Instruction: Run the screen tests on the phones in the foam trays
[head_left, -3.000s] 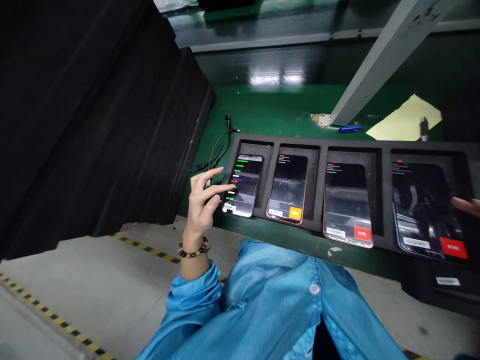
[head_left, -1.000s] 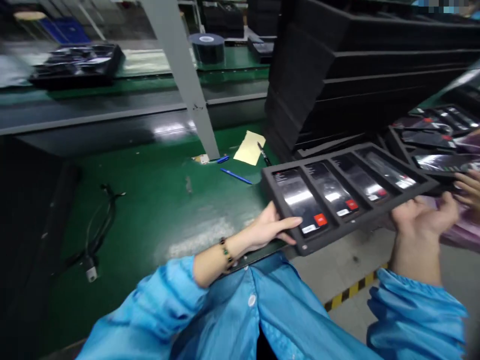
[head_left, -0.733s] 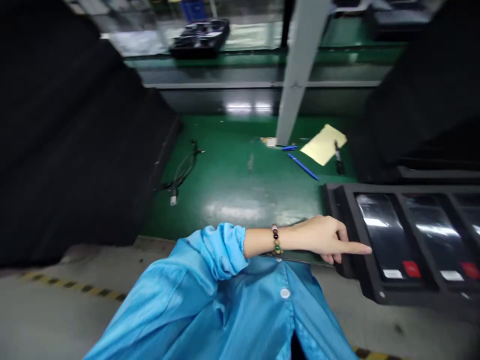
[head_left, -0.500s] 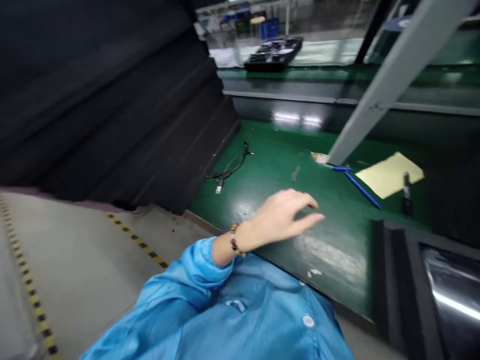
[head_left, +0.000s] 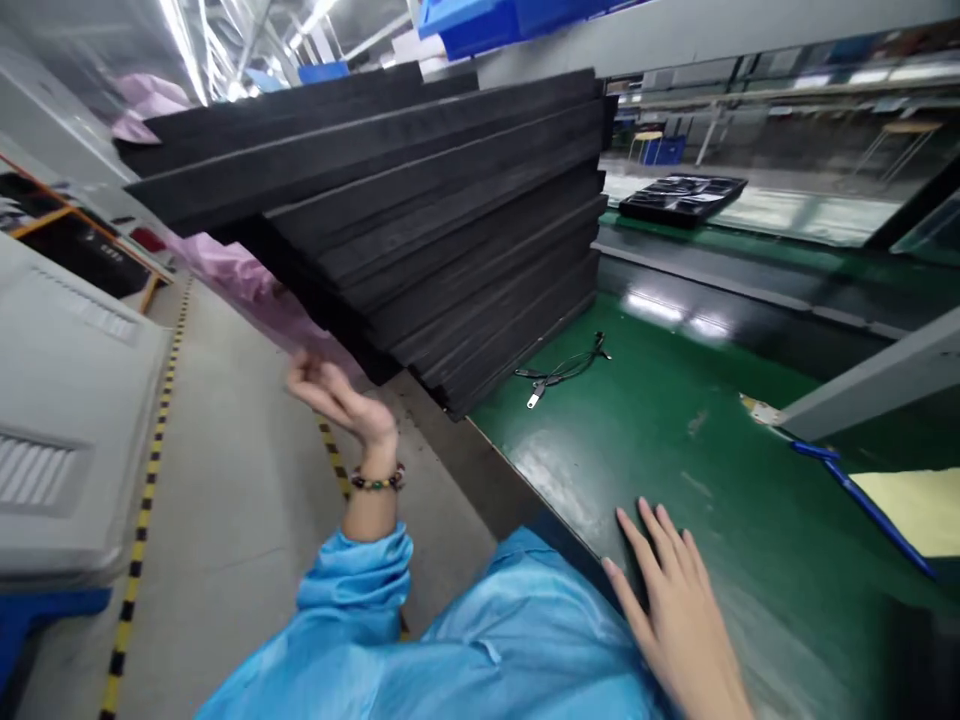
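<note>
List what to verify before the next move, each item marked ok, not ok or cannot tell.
1. Left hand free: ok, nothing visible in it.
2. Right hand free: ok, fingers spread at the green bench.
3. Black stack aligned: not ok, upper layers jut out unevenly.
4. Cable away from right hand: ok, lying near the stack's foot.
5. Stack steady: cannot tell.
6. Blue pen off yellow paper: cannot tell, it runs along the edge.

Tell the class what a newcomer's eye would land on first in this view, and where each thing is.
Probably the tall stack of black trays, left of centre, towering over the green tabletop. Then perhaps the bare hands: the left hand raised left of the tabletop, the right hand spread over it, lower right.
</note>
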